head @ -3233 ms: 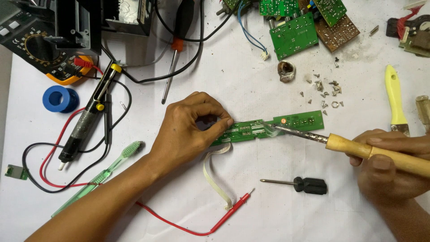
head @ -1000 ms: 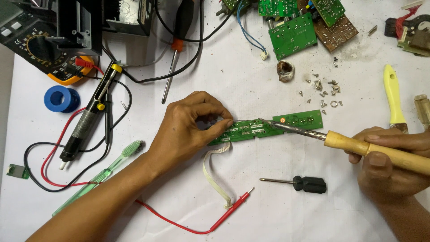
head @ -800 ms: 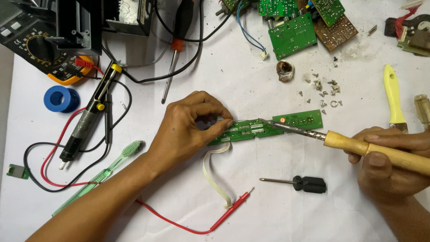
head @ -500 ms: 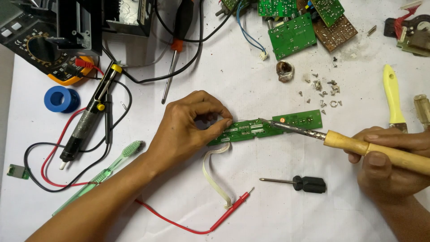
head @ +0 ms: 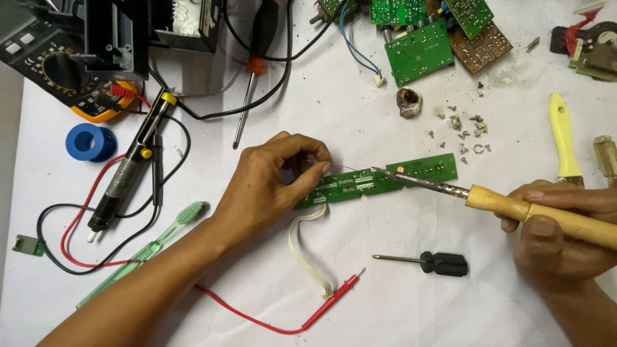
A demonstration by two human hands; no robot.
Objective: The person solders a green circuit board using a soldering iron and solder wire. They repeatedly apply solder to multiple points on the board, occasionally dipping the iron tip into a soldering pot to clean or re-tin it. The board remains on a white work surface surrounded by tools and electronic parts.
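The long green circuit board (head: 379, 181) lies flat on the white table (head: 360, 302), running left-right and tilted up to the right. Left hand (head: 273, 183) pinches its left end; right hand (head: 559, 241), fist-wrapped on the soldering iron (head: 508, 205), pokes the tip in from the right, near mid-board.

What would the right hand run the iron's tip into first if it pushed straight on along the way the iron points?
Likely the left hand's fingertips: the right hand aims the soldering iron leftward along the narrow green board they pinch.

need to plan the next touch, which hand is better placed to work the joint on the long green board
Right. The right hand holds the soldering iron with its tip on the long green board; the left hand is pinning the board's other end.
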